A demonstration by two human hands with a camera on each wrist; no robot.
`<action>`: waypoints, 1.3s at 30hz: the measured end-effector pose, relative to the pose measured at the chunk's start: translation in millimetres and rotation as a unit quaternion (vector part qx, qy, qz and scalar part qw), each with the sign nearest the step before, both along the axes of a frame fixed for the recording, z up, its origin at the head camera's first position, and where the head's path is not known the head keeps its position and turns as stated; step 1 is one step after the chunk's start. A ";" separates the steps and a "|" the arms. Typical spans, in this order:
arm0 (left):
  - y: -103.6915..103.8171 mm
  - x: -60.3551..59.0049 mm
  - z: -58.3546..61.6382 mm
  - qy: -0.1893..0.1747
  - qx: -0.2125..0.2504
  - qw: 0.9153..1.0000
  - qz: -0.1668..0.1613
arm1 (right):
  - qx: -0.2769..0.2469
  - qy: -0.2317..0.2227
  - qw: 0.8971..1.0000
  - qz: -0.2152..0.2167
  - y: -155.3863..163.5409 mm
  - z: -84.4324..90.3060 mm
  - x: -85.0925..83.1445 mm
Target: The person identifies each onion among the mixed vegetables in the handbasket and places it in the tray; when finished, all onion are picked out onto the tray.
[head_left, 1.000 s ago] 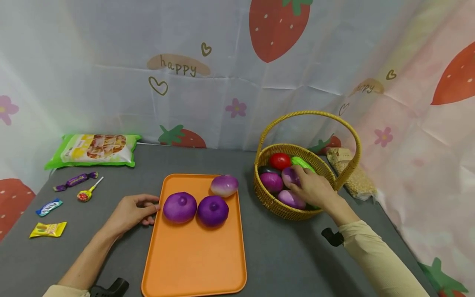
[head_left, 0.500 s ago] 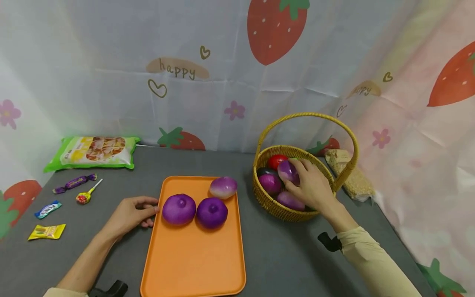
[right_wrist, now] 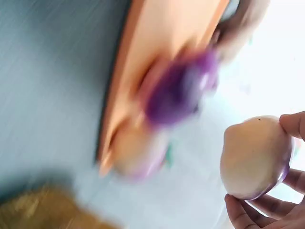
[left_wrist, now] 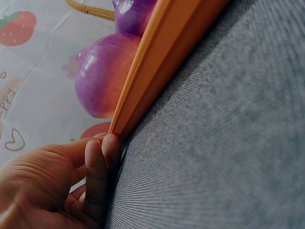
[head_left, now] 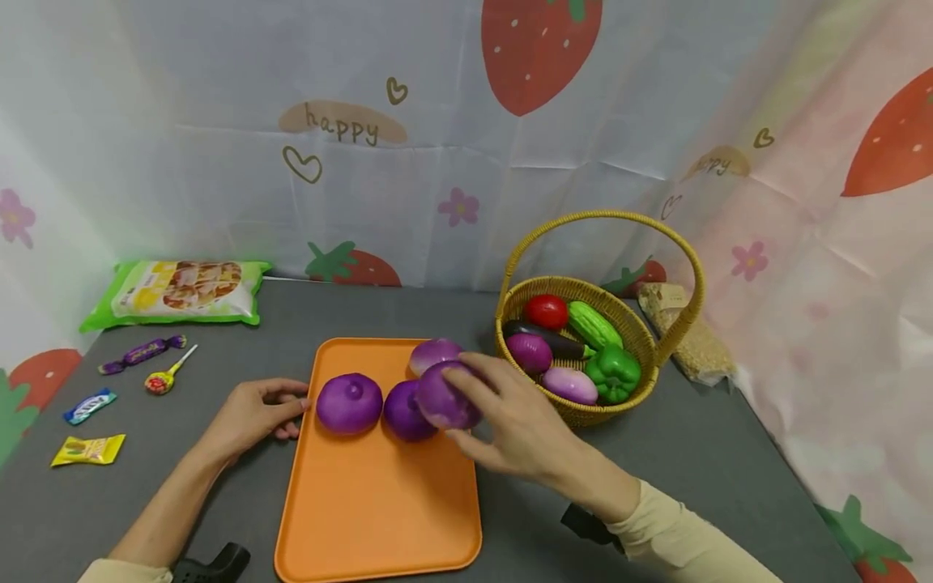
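A snack bag (head_left: pixel 178 291) and wrapped sweets (head_left: pixel 142 353) lie far left.

- Lit brightly and evenly from above and front; only soft, faint shadows under the orange tray (head_left: pixel 379 518) and wicker basket (head_left: pixel 583 413).
- Head view sharp overall, bowed at the edges by a wide lens.
- Left wrist view in focus on the grey table (left_wrist: pixel 228 143); slightly soft close up.
- Right wrist view heavily motion-blurred, washed out toward the right; held onion (right_wrist: pixel 255 157) alone fairly distinct.
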State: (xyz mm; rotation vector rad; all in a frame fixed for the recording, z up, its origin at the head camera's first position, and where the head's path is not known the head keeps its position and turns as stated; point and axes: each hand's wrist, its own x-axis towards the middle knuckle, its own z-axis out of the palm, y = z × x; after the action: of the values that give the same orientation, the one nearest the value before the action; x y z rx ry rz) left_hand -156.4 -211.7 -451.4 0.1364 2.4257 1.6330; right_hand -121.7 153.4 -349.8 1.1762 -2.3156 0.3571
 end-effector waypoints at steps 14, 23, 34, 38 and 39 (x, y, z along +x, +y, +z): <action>1.2 -1.5 -2.5 0.002 0.004 1.000 0.000 | 0.199 0.023 0.975 0.095 -102.8 -34.1 37.0; 0.5 -1.8 -0.9 0.003 -0.009 1.000 0.000 | 0.198 0.030 0.976 0.088 -113.2 -45.4 29.8; 0.2 -0.7 -0.5 0.003 -0.015 1.000 0.001 | 0.228 -0.002 0.972 0.066 -113.2 -42.9 28.9; 0.2 -1.5 -0.3 -0.003 -0.018 1.000 -0.001 | 0.228 0.015 0.972 0.051 -114.8 -43.1 28.4; 0.2 -1.7 -0.3 -0.005 -0.018 1.000 -0.002 | 0.229 0.017 0.972 0.049 -115.0 -43.1 28.3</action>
State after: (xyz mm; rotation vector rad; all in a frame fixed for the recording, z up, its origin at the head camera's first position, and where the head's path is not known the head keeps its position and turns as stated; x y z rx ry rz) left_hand -158.1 -211.4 -451.7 0.1269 2.4450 1.5830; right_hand -93.4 38.4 -392.9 1.4991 -2.3865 -0.1786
